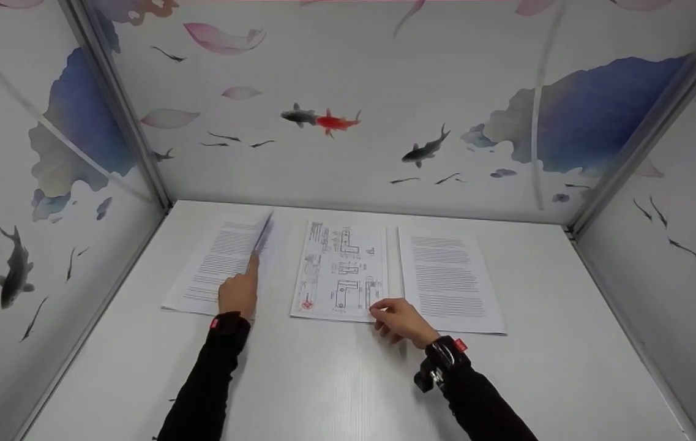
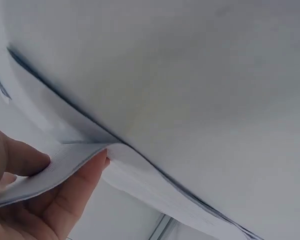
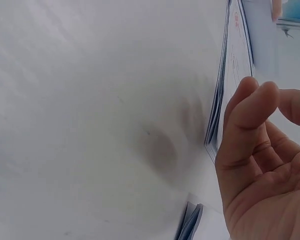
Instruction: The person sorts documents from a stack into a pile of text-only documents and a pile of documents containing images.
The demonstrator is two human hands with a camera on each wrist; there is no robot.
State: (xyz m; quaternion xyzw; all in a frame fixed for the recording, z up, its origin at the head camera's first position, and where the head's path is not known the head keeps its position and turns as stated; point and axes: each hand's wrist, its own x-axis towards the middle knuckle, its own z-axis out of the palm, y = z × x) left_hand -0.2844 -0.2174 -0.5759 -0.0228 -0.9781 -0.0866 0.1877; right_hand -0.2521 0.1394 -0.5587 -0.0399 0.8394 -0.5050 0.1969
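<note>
My left hand (image 1: 239,294) is at the right side of the left stack of printed paper (image 1: 210,266). In the left wrist view, the thumb and fingers pinch several sheets (image 2: 65,165), which bend up from the rest. In the head view the lifted edge stands up beyond the fingertips. A middle stack of paper, with technical drawings and a red stamp on top (image 1: 344,263), lies flat. Over its lower right corner hovers my right hand (image 1: 404,320). Its fingers (image 3: 240,120) are loosely bent, and nothing shows between them.
A third stack of printed text (image 1: 449,278) lies to the right of the drawings. All three stacks are on a white table (image 1: 335,380). White panels (image 1: 372,73) painted with fish and petals enclose the table at the back and both sides.
</note>
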